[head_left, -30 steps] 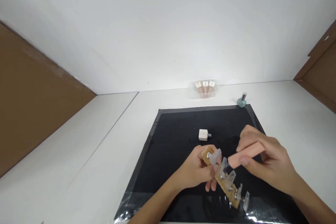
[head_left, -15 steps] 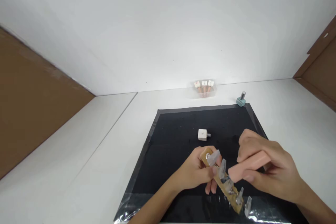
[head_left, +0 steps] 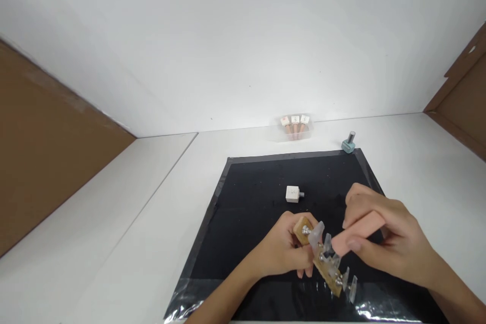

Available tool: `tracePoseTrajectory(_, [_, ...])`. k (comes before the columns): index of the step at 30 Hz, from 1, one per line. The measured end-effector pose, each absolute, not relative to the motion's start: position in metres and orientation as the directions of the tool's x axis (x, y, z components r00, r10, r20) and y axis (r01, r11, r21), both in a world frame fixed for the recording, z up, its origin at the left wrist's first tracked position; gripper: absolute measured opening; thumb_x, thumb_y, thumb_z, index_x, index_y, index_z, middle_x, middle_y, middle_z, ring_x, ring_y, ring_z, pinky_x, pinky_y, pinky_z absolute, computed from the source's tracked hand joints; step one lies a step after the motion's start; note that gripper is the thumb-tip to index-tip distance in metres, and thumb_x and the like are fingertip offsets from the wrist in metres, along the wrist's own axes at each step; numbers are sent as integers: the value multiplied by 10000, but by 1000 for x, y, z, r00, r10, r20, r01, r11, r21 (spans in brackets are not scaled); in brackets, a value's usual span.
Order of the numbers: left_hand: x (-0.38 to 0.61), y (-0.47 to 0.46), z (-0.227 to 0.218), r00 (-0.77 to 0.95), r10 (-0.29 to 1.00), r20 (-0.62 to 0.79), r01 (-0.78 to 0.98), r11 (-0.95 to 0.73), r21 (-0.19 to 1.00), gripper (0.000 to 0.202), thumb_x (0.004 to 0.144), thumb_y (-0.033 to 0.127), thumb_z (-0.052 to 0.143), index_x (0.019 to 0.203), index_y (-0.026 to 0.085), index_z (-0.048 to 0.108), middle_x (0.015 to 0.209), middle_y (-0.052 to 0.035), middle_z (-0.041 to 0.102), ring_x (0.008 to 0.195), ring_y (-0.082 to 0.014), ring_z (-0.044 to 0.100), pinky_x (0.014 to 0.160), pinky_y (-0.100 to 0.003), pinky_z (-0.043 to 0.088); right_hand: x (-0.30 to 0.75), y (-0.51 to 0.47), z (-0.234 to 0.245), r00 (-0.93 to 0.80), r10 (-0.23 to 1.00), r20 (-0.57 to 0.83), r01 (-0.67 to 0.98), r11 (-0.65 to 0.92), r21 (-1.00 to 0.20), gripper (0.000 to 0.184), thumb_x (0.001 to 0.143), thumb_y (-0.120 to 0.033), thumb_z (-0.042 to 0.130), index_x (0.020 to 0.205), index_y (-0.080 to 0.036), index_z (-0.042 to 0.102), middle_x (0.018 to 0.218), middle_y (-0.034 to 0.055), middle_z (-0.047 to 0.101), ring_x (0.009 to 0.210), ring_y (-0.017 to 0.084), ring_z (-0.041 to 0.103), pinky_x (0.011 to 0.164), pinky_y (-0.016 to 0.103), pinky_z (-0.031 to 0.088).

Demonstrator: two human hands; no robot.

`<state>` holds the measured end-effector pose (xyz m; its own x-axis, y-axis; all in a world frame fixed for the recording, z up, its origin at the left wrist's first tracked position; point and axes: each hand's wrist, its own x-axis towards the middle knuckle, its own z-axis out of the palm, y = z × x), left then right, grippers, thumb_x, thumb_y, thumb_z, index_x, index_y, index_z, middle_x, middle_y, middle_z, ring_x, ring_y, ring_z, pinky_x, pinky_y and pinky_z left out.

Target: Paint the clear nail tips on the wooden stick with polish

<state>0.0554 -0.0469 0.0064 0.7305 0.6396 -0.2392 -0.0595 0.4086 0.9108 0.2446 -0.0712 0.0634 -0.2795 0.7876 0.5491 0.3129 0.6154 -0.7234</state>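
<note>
My left hand (head_left: pixel 287 248) is closed around a wooden nail-tip stand (head_left: pixel 304 230), which slants down to the right. Several clear false nails (head_left: pixel 316 235) stick up from it on small metal posts. In my right hand (head_left: pixel 391 240) is a peach-coloured nail polish brush cap (head_left: pixel 359 233), pinched between thumb and fingers, its lower end close over the middle nails. The brush tip is hidden among them. Beyond my hands, a white square polish bottle (head_left: pixel 292 194) without its cap lies on its side, its neck pointing right.
A black mat (head_left: pixel 246 202) taped at its edges covers part of the white table. At the back, a clear tray (head_left: pixel 277 134) holds three bottles with peach caps. A teal bottle (head_left: pixel 348 144) with a silver cap stands by the mat's far right corner. Brown panels (head_left: pixel 45 147) flank the sides.
My left hand has turned the stand, so its near end has shifted left and up and the nails face more to the right. My right hand and the brush cap have moved slightly up.
</note>
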Motion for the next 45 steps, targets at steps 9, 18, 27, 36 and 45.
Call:
tracePoseTrajectory(9, [55,-45,6,725,650,-226,-76,402,913,268,604,188,757,676,155,502,457,74,536,346,-50,515,314,-101,399,244,-71,65,-281,790,545,341,613,-712,171,848,-155,613,695,-227,589,589,-21,598,547,130,511,469,260,394])
tracePoseTrajectory(18, [56,-44,-5,769,632,-93,-270,454,849,405,674,439,774,729,154,492,468,58,560,338,-55,525,298,-97,406,245,-72,60,-227,794,564,313,608,-730,126,876,-186,619,761,-235,605,653,-13,630,600,128,543,514,248,430])
tracePoseTrajectory(27, [55,-43,-8,769,639,-29,-363,474,802,351,727,407,744,732,155,499,428,72,522,321,-56,520,292,-91,413,244,-72,55,-167,832,530,263,555,-789,101,883,-200,621,805,-261,640,717,-10,654,650,137,555,556,257,437])
tracePoseTrajectory(36, [56,-42,-7,769,637,-59,-363,510,780,351,711,405,753,698,156,506,403,72,508,315,-71,519,277,-106,401,245,-68,49,12,889,457,314,431,-846,159,878,-219,619,734,-262,671,739,-14,685,681,135,602,615,258,460])
tracePoseTrajectory(45, [68,-42,-1,705,669,-235,-221,522,824,419,655,429,797,865,137,583,510,42,585,502,-109,630,489,-176,496,258,-45,44,240,957,160,47,153,-987,268,715,-463,739,603,-226,683,714,23,686,655,157,580,604,285,465])
